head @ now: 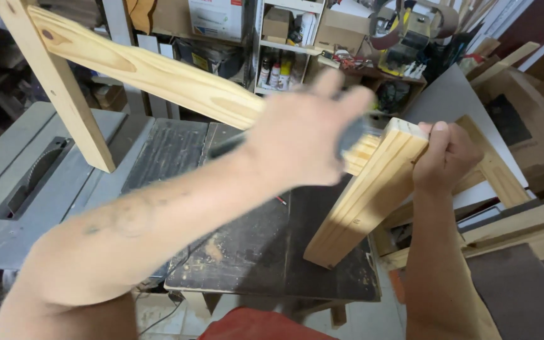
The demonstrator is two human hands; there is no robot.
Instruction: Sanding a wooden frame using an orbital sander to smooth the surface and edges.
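From the head camera I look down on my two bare arms over a dark, dusty workbench [253,245].

My left hand [303,135] is raised in the middle of the view, back of the hand toward me, forearm running down to the lower left. It is badly smeared with blur. The fingers look curled around something dark that sticks out on both sides of the hand, but I cannot make out what it is, nor can I tell for certain whether the hand is clamped on it.

My right hand [443,157] is sharp by comparison. It is wrapped tight around the top end of a pale pine leg [363,201], thumb up at the end grain, fingers closed round the far face. That leg slants down and to the left, its lower end resting on the workbench top.

A long pine rail [152,72] runs from the upper left toward the leg's top; the joint is hidden behind my left hand. A second pine leg [58,82] hangs from the rail's far end, above a grey table saw [39,176].

Behind, cluttered shelves [284,44] hold boxes and spray cans, too small to read clearly. More timber pieces beyond my right hand are partly cut off.
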